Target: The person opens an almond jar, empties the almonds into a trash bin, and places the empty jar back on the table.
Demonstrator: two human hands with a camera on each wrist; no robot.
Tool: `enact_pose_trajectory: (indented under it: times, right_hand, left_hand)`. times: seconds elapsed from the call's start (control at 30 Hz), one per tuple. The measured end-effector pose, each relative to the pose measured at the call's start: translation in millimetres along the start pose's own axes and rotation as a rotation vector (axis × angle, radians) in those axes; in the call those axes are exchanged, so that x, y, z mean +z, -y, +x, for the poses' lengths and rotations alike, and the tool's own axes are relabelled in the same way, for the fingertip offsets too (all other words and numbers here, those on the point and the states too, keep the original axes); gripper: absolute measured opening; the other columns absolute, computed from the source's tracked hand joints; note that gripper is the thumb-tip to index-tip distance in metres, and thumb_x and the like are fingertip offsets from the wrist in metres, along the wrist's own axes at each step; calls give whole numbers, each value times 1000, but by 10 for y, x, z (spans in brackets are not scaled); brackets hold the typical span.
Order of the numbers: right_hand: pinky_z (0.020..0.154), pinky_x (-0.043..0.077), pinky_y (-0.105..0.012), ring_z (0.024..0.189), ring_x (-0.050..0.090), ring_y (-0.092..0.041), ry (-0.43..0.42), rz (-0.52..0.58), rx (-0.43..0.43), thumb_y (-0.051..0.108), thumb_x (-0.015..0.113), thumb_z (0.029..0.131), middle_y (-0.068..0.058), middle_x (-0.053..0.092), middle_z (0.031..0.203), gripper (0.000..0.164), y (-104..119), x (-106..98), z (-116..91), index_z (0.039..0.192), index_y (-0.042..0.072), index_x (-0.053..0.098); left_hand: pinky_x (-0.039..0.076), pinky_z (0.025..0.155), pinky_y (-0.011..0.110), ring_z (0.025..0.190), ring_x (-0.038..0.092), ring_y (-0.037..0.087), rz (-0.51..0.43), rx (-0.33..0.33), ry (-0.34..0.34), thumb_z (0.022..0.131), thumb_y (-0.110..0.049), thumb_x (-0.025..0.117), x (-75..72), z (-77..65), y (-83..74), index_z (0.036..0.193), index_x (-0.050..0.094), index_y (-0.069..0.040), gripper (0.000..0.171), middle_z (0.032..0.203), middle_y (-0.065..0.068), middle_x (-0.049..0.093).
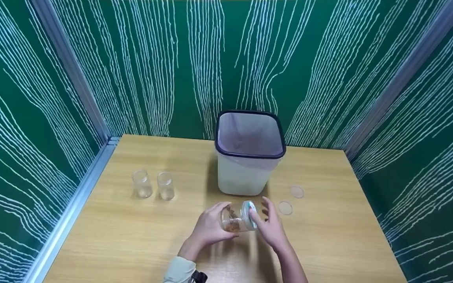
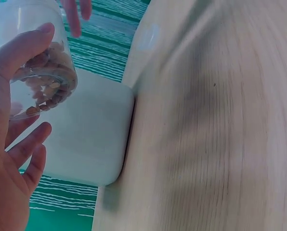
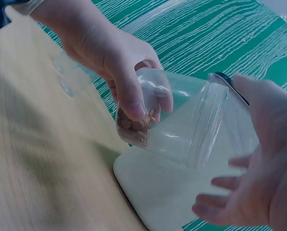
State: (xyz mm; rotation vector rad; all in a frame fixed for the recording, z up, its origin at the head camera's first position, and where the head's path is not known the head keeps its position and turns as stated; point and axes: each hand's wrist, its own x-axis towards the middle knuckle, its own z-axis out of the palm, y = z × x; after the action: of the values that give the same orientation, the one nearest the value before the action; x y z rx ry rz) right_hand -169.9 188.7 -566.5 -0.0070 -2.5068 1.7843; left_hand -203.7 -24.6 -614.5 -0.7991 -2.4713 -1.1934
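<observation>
A clear jar (image 1: 231, 219) with small brown pieces (image 3: 136, 126) inside lies tilted on its side above the table. My left hand (image 1: 210, 226) grips its base end, thumb on one side and fingers on the other. At the other end sits a round lid (image 1: 249, 214), whitish and teal in the head view. Close to that end is my right hand (image 1: 270, 228), its thumb at the lid and its fingers (image 3: 212, 199) spread apart from the jar. Whether the thumb touches the lid is hard to tell.
Just beyond the hands stands a tall white bin (image 1: 246, 177) with a dark rim. Two clear glasses (image 1: 142, 184) are upright on the left of the wooden table (image 1: 132, 243). Two thin clear discs (image 1: 285, 208) lie right of the bin. Green walls (image 1: 203, 59) enclose the table.
</observation>
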Motion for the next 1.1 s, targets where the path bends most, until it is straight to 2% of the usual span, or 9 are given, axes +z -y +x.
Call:
enact_pose_trajectory:
  times: [0.13, 0.27, 0.37, 0.53, 0.63, 0.73, 0.9, 1.0, 1.1]
  right_hand:
    - [94, 44, -53, 113, 56, -39, -38, -132, 90, 50, 53, 96, -23, 59, 123, 66, 26, 19, -11, 139, 0, 44]
    - [83, 49, -50, 99, 63, -33, 6, -295, 157, 63, 45, 93, -17, 66, 109, 75, 59, 25, -29, 133, -1, 50]
    - [77, 50, -47, 91, 64, -29, 44, -350, 191, 68, 46, 90, -14, 68, 102, 81, 83, 20, -37, 126, -3, 56]
    - [72, 50, -40, 86, 62, -23, 87, -280, 189, 62, 58, 87, -9, 67, 94, 71, 83, -15, -49, 116, -2, 63]
    - [73, 49, -37, 90, 59, -24, 156, -174, 145, 51, 65, 88, -9, 63, 99, 62, 73, -73, -32, 124, 1, 59]
    - [79, 48, -38, 102, 55, -31, 232, -56, 69, 35, 70, 88, -16, 58, 112, 57, 55, -137, 21, 133, 5, 52]
    - [84, 47, -43, 117, 44, -42, 338, 70, -49, 8, 73, 80, -24, 44, 131, 72, 17, -194, 62, 144, 10, 40]
    - [91, 44, -51, 125, 37, -43, 364, 77, -110, -6, 72, 72, -23, 37, 140, 87, -21, -200, 52, 148, 12, 35]
    - [99, 35, -62, 137, 23, -43, 362, 67, -164, -13, 72, 65, -18, 26, 152, 99, -46, -193, 33, 150, 17, 33]
  left_hand:
    - [46, 96, 33, 110, 58, 14, 16, -17, 2, 52, -42, 93, -7, -45, 0, 130, 56, -14, 91, 120, -4, 62]
    - [47, 95, 33, 109, 59, 13, 12, -14, 8, 52, -40, 94, 7, -86, 1, 131, 56, -14, 91, 119, -6, 62]
    - [47, 95, 33, 108, 59, 13, 9, -4, 7, 52, -39, 94, 16, -86, 1, 131, 56, -15, 92, 119, -7, 62]
    - [48, 93, 32, 106, 60, 13, 10, -3, 14, 52, -39, 94, 51, -81, 7, 131, 56, -15, 91, 117, -7, 63]
    - [47, 94, 32, 107, 59, 13, 17, 5, 17, 53, -41, 93, 70, -61, 17, 132, 55, -15, 91, 120, -5, 62]
    - [46, 96, 33, 111, 58, 14, 26, 16, 15, 54, -41, 93, 69, -3, 23, 133, 54, -15, 92, 124, -3, 61]
    - [47, 95, 33, 110, 58, 15, 18, 33, 4, 53, -39, 93, 76, 52, 31, 133, 54, -16, 92, 123, -2, 61]
    - [48, 93, 33, 107, 59, 15, 14, 37, 5, 53, -39, 92, 90, 51, 37, 132, 55, -15, 90, 121, 0, 62]
    - [47, 94, 32, 108, 59, 15, 21, 30, 12, 54, -39, 92, 98, 43, 41, 132, 55, -15, 90, 121, -1, 62]
